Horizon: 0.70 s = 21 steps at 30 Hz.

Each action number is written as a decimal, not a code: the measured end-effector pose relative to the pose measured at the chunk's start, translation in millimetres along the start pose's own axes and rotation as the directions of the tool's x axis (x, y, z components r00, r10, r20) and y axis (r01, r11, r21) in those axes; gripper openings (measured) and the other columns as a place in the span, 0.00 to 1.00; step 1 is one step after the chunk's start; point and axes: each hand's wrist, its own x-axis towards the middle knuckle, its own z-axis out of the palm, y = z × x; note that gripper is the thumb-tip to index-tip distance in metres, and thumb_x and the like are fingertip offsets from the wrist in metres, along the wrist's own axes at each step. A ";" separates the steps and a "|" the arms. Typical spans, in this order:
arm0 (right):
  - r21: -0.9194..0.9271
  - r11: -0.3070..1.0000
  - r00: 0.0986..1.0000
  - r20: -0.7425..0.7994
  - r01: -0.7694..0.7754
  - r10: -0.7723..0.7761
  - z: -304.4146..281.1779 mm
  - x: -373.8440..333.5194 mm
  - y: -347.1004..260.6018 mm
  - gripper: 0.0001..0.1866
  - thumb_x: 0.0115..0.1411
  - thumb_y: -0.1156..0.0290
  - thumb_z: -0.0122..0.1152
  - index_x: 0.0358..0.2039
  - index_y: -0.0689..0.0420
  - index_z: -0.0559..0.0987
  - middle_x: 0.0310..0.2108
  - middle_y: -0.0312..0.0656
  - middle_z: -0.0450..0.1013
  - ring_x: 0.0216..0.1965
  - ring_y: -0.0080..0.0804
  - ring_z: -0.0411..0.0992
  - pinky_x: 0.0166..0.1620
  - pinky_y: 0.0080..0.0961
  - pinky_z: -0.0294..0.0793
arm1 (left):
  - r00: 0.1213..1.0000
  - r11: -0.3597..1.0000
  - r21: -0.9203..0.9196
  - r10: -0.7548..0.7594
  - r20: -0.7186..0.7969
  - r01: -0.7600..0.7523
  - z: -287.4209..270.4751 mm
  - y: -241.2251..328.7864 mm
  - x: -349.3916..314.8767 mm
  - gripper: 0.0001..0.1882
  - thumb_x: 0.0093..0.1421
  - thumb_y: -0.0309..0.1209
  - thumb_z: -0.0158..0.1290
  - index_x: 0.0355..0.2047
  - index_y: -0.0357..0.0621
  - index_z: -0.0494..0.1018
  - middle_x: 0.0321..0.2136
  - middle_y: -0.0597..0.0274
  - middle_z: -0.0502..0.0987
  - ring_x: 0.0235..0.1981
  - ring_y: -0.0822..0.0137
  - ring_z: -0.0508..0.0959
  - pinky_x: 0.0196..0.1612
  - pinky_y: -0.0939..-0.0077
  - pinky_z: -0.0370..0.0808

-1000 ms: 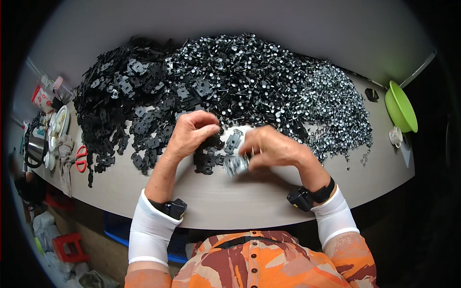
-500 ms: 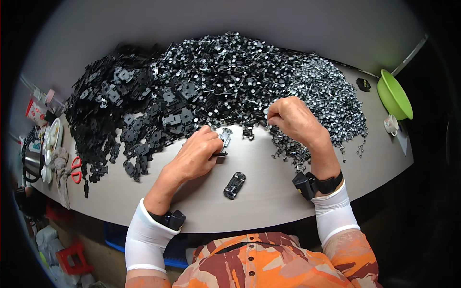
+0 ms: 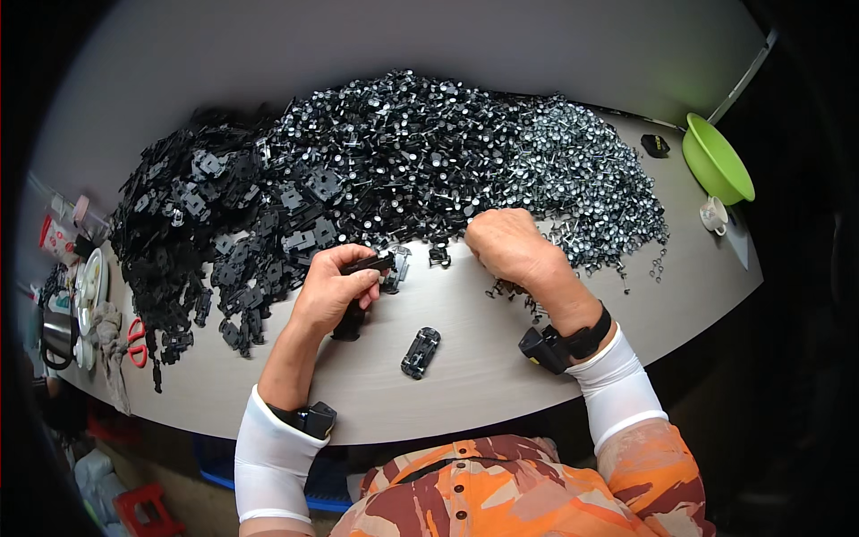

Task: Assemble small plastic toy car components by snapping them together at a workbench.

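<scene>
My left hand (image 3: 338,288) is closed on a black plastic toy car chassis (image 3: 372,263), held between thumb and fingers. Another black piece (image 3: 349,322) juts out below the palm. My right hand (image 3: 514,245) is closed at the front edge of the wheel-and-axle pile (image 3: 403,152); its fingertips are hidden, so anything in them cannot be made out. Between and below the hands, a chassis with wheels (image 3: 420,353) lies on the table. A grey chassis piece (image 3: 396,270) rests just beside my left fingertips, and a small wheeled axle piece (image 3: 438,256) lies farther right.
A heap of black chassis plates (image 3: 192,197) covers the left. Shinier wheel axles (image 3: 582,179) are piled at right. Red-handled scissors (image 3: 137,343) and a cloth (image 3: 110,353) lie far left. A green basin (image 3: 718,161), a cup (image 3: 713,216) and a black object (image 3: 655,145) stand right.
My left hand has turned and drawn left, bringing the black chassis into sight. My right hand has moved left and down along the pile's edge. The whole view has shifted slightly.
</scene>
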 end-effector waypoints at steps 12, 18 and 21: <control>-0.018 0.995 0.945 0.313 0.102 -0.092 -5.3 -9.0 -9.2 0.05 0.39 0.72 0.64 0.21 0.56 0.79 0.22 0.43 0.75 0.29 0.44 0.75 0.31 0.36 0.72 | 0.998 1.000 -0.002 0.016 -0.066 -0.016 -3.9 3.5 1.9 0.10 0.52 0.16 0.53 0.36 0.35 0.69 0.25 0.55 0.77 0.17 0.72 0.76 0.17 0.86 0.69; 0.284 0.947 0.985 0.044 0.148 -0.167 -21.5 -18.7 -3.8 0.03 0.45 0.75 0.61 0.23 0.59 0.79 0.29 0.42 0.74 0.32 0.41 0.75 0.33 0.33 0.72 | 1.000 0.957 -0.291 0.005 0.011 -0.001 -10.4 -2.6 3.4 0.09 0.58 0.19 0.53 0.39 0.33 0.68 0.28 0.48 0.78 0.22 0.64 0.81 0.20 0.82 0.77; 0.469 0.833 0.947 -0.261 0.294 -0.187 -16.2 -17.8 -1.0 0.05 0.45 0.81 0.58 0.24 0.60 0.80 0.28 0.44 0.72 0.31 0.41 0.74 0.35 0.32 0.73 | 0.998 0.931 -0.362 -0.038 0.046 0.052 -8.7 -3.0 1.7 0.09 0.59 0.20 0.51 0.40 0.33 0.68 0.30 0.45 0.78 0.25 0.61 0.82 0.26 0.80 0.82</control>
